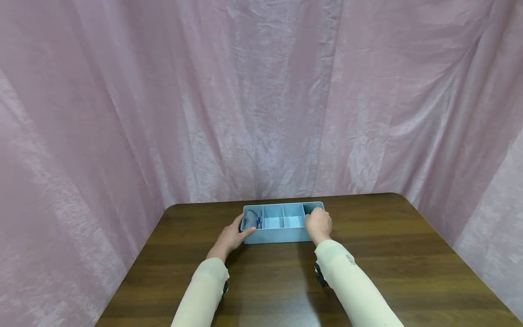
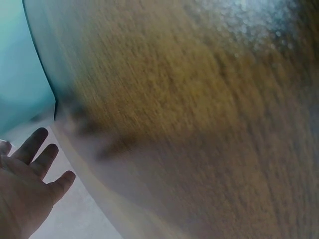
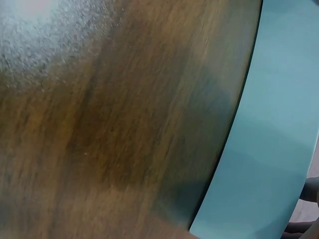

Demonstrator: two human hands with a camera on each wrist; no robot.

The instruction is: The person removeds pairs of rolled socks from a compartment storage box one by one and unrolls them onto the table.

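A light blue box [image 1: 278, 235] with dividers stands near the far edge of the table. Its leftmost compartment holds a soft-looking grey item [image 1: 250, 219] beside a small blue-and-white thing [image 1: 259, 221]. At the box's left end, my left hand [image 1: 232, 235] has its thumb at the front rim; its fingers look extended and spread in the left wrist view. My right hand [image 1: 319, 224] reaches over the front rim into the rightmost compartment, knuckles up. Its fingertips are hidden inside, so I cannot tell what they hold. The right wrist view shows mostly the box's front wall [image 3: 259, 134].
The brown wood-grain table [image 1: 269, 281] has rounded far corners. A pink velvety curtain [image 1: 261, 100] hangs close behind its far edge and along both sides. Pale sleeves cover both forearms, with dark straps at the wrists.
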